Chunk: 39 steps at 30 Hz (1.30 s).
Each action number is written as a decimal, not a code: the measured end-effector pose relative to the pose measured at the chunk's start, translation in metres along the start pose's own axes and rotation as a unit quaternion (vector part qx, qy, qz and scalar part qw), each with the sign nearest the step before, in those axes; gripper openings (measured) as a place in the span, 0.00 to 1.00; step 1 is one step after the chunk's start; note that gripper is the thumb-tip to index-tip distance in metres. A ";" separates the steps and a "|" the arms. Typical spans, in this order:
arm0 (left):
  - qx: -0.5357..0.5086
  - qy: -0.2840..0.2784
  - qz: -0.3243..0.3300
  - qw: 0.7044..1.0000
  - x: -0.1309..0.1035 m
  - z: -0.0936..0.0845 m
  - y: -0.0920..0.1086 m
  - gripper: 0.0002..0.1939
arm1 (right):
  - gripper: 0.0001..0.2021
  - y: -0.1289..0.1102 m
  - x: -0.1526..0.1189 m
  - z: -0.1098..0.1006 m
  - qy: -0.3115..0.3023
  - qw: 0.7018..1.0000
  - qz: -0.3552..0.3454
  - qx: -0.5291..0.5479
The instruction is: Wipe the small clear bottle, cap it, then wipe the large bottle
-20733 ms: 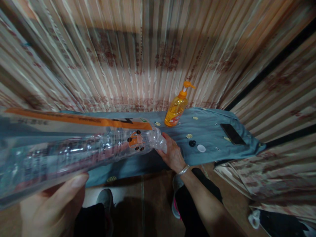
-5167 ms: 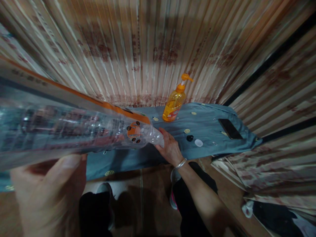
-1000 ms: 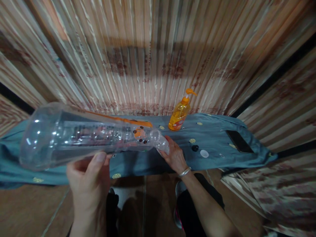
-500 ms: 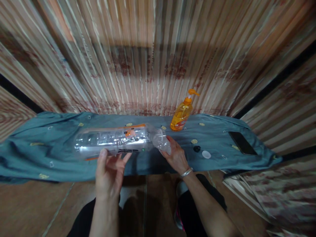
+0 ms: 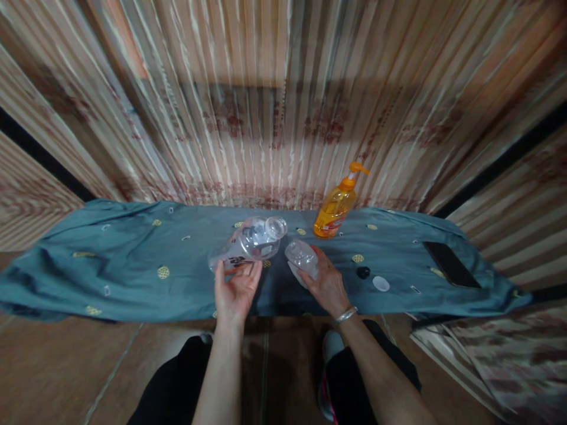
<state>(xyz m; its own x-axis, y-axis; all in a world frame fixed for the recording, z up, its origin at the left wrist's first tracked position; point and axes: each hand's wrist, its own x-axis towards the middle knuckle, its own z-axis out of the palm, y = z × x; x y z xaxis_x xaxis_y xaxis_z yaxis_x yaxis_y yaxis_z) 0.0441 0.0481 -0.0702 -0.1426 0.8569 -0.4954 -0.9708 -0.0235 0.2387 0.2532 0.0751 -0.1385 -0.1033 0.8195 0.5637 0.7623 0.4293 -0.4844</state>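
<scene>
My left hand [image 5: 239, 290] is closed round the lower side of a large clear plastic bottle [image 5: 252, 242] with a printed front. The bottle is tilted, and its round uncapped mouth points right and toward me. Just to the right, my right hand [image 5: 326, 282] grips a small clear plastic container [image 5: 302, 257], its rounded end turned up and left. Its exact kind is hard to make out, partly because my fingers cover its right side. A small gap separates the two clear pieces.
An orange pump bottle [image 5: 335, 209] stands behind my right hand. To the right lie a black cap [image 5: 363, 272], a white disc [image 5: 381, 284] and a dark phone [image 5: 450, 264]. All rest on a teal patterned cloth [image 5: 142, 254], with a striped curtain [image 5: 248, 130] behind.
The large bottle has swung from lying sideways to its mouth facing more toward me. The small container has come away from its neck and turned in my right hand. The view has shifted slightly.
</scene>
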 end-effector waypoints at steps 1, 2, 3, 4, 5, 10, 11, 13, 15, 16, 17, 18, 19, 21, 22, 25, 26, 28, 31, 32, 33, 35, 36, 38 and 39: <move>-0.007 -0.009 -0.010 1.000 0.005 -0.001 -0.001 0.26 | 0.28 -0.001 0.000 0.000 0.000 1.000 0.002 0.000; -0.015 -0.013 -0.019 1.000 0.011 -0.002 -0.002 0.28 | 0.28 -0.001 0.000 0.000 0.001 1.000 0.004 -0.001; -0.026 -0.019 -0.027 0.999 0.016 -0.002 -0.003 0.30 | 0.28 -0.002 0.000 0.000 0.001 1.000 0.004 -0.002; -0.040 -0.024 -0.038 0.998 0.021 -0.003 -0.003 0.30 | 0.28 -0.002 0.000 -0.001 0.003 1.000 0.004 -0.003; -0.055 -0.028 -0.045 0.997 0.025 -0.003 -0.004 0.31 | 0.28 -0.003 0.000 -0.001 0.005 1.000 0.004 -0.004; -0.132 -0.032 -0.068 0.988 0.039 -0.002 -0.009 0.31 | 0.30 -0.003 0.001 -0.001 0.013 1.000 0.009 -0.004; -0.144 -0.030 -0.071 0.987 0.039 -0.002 -0.009 0.31 | 0.30 -0.003 0.001 -0.001 0.015 1.000 0.011 -0.004; -0.164 -0.027 -0.075 0.983 0.040 -0.004 -0.011 0.30 | 0.31 -0.003 0.001 -0.001 0.019 1.000 0.016 -0.003; -0.178 -0.025 -0.078 0.981 0.040 -0.005 -0.011 0.30 | 0.31 -0.002 0.002 -0.001 0.020 1.000 0.020 -0.005; -0.184 -0.027 -0.079 0.979 0.040 -0.006 -0.011 0.30 | 0.31 -0.002 0.002 -0.001 0.019 1.000 0.021 -0.007; -0.191 -0.029 -0.081 0.978 0.040 -0.006 -0.011 0.30 | 0.32 -0.002 0.001 -0.001 0.018 1.000 0.023 -0.011; -0.199 -0.031 -0.083 0.976 0.040 -0.006 -0.010 0.29 | 0.32 -0.001 0.001 -0.001 0.018 0.999 0.024 -0.015; -0.207 -0.033 -0.086 0.974 0.040 -0.006 -0.010 0.29 | 0.32 -0.001 0.001 -0.001 0.018 0.999 0.025 -0.019; -0.225 -0.039 -0.090 0.970 0.041 -0.006 -0.009 0.29 | 0.32 -0.001 0.001 0.000 0.021 0.999 0.023 -0.026; -0.232 -0.043 -0.091 0.968 0.041 -0.006 -0.008 0.29 | 0.32 0.000 0.001 0.000 0.024 0.999 0.020 -0.028; -0.246 -0.054 -0.090 0.963 0.041 -0.007 -0.007 0.29 | 0.33 -0.001 0.000 0.001 0.030 0.999 0.010 -0.028; -0.249 -0.055 -0.090 0.963 0.041 -0.007 -0.007 0.29 | 0.33 -0.001 0.000 0.001 0.030 0.999 0.007 -0.028; -0.253 -0.053 -0.092 0.962 0.042 -0.007 -0.007 0.30 | 0.33 -0.001 0.000 0.000 0.029 0.999 0.007 -0.029; -0.264 -0.048 -0.101 0.958 0.042 -0.008 -0.006 0.31 | 0.32 -0.001 0.000 -0.001 0.022 0.999 0.015 -0.031; -0.268 -0.046 -0.103 0.957 0.042 -0.008 -0.006 0.30 | 0.32 -0.001 0.000 -0.001 0.020 0.999 0.018 -0.031; -0.271 -0.044 -0.102 0.956 0.042 -0.009 -0.005 0.30 | 0.32 -0.001 0.000 -0.001 0.019 0.999 0.019 -0.031; -0.271 -0.043 -0.100 0.956 0.043 -0.011 -0.005 0.28 | 0.32 -0.001 0.000 -0.001 0.020 0.999 0.021 -0.031; -0.269 -0.042 -0.098 0.957 0.043 -0.012 -0.006 0.27 | 0.32 -0.002 0.000 -0.001 0.022 0.999 0.022 -0.030; -0.265 -0.041 -0.093 0.959 0.043 -0.014 -0.006 0.26 | 0.32 -0.002 0.000 -0.001 0.023 0.999 0.023 -0.027; -0.263 -0.040 -0.093 0.960 0.043 -0.014 -0.006 0.26 | 0.32 -0.002 0.000 -0.001 0.024 0.999 0.024 -0.025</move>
<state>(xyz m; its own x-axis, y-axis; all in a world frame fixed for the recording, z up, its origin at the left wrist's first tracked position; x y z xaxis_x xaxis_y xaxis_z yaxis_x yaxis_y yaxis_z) 0.0409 0.0779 -0.1049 0.0375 0.9079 -0.4176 -0.9442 -0.1047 -0.3124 0.2519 0.0739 -0.1368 -0.0363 0.8186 0.5732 0.7967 0.3699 -0.4780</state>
